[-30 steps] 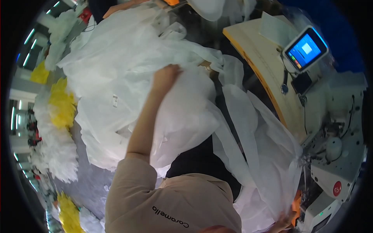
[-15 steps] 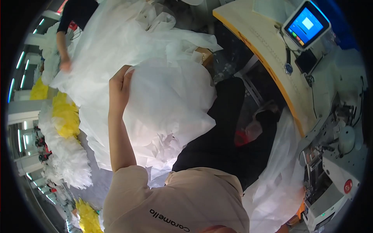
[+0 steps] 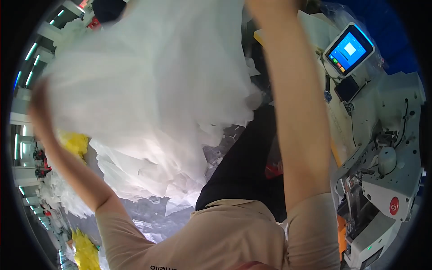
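A large sheet of white sheer fabric (image 3: 148, 81) is raised in front of me and billows, blurred by motion. My left hand (image 3: 40, 99) is at its far left edge, fingers closed against the cloth, though smeared. My right arm stretches up past the fabric's right side. Only the base of my right hand (image 3: 270, 6) shows at the upper edge; its fingers are out of sight. Beneath the raised sheet, a crumpled heap of white fabric (image 3: 144, 175) hangs beside my black-trousered leg (image 3: 238, 166).
On the right stands a table (image 3: 342, 130) with a lit screen (image 3: 350, 48), a wristwatch (image 3: 327, 92) and a dark flat object (image 3: 346, 88). A white machine (image 3: 382, 189) is nearer me. Yellow ruffled bundles (image 3: 85, 249) lie left. Another person's dark clothing (image 3: 108, 10) shows at upper left.
My left hand has moved far left and the white fabric has risen and spread with it. My right arm has come into view, reaching upward. The other person is now mostly hidden by cloth.
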`<state>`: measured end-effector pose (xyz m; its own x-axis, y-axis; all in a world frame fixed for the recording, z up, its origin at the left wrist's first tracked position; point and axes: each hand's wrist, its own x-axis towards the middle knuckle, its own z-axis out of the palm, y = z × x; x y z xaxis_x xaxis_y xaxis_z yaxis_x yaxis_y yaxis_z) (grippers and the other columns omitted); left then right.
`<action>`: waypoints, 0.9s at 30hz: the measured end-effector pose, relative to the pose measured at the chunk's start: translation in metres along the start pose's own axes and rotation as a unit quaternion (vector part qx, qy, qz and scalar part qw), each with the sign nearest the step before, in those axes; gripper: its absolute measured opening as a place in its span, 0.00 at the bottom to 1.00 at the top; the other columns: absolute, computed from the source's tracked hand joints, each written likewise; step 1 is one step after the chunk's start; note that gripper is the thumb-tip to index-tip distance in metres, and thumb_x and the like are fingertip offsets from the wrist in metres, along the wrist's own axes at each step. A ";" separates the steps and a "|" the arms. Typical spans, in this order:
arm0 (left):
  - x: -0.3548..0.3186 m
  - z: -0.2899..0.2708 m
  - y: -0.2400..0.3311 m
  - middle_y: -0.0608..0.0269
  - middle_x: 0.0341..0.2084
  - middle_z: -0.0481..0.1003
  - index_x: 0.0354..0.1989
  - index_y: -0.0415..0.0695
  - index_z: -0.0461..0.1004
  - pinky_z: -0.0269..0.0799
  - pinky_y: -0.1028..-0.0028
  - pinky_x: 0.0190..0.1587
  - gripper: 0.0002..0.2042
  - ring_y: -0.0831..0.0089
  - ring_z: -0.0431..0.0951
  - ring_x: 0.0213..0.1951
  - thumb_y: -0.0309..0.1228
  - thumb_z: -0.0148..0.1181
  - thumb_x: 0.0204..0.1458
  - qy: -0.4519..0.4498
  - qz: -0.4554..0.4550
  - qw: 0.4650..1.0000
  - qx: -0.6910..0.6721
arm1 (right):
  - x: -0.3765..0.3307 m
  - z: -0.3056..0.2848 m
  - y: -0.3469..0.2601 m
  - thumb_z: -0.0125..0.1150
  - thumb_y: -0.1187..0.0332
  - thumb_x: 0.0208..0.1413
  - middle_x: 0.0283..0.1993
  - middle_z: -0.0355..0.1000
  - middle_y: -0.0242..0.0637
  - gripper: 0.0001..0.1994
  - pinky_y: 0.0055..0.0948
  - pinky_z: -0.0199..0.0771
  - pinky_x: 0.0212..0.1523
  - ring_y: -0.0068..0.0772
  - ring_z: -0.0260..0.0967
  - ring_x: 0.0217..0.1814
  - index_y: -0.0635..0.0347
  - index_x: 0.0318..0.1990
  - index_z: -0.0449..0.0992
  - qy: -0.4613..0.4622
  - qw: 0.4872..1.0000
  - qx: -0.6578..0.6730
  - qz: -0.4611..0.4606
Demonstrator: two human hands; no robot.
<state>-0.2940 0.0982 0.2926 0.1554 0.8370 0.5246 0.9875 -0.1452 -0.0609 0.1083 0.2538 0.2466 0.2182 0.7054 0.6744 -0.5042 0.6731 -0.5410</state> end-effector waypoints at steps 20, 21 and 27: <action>-0.213 0.250 0.062 0.52 0.47 0.68 0.52 0.45 0.64 0.68 0.63 0.48 0.19 0.57 0.69 0.50 0.27 0.55 0.49 -0.251 -0.183 0.950 -0.029 | -0.414 -0.288 -0.119 0.57 0.65 0.53 0.46 0.64 0.46 0.20 0.34 0.63 0.48 0.41 0.62 0.46 0.69 0.49 0.64 0.185 0.513 -0.826 0.145; -0.203 0.233 0.079 0.53 0.50 0.66 0.53 0.46 0.63 0.67 0.61 0.50 0.21 0.56 0.68 0.52 0.27 0.55 0.49 -0.236 -0.170 0.957 -0.002 | -0.409 -0.251 -0.111 0.59 0.66 0.52 0.49 0.62 0.46 0.21 0.36 0.60 0.51 0.42 0.59 0.51 0.67 0.50 0.64 0.147 0.602 -0.773 0.137; -0.148 0.194 0.141 0.56 0.44 0.68 0.48 0.44 0.68 0.69 0.62 0.49 0.22 0.54 0.69 0.49 0.18 0.55 0.39 -0.151 0.175 0.964 0.130 | -0.329 -0.121 -0.030 0.59 0.63 0.48 0.47 0.63 0.43 0.16 0.48 0.52 0.59 0.42 0.60 0.52 0.59 0.44 0.70 -0.391 0.657 -0.644 -0.016</action>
<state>-0.1733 0.0557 0.0419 0.4425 0.8814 0.1650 0.8399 -0.3429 -0.4207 0.1530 0.0283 -0.0198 -0.5396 0.6951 0.4751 0.7250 0.6705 -0.1575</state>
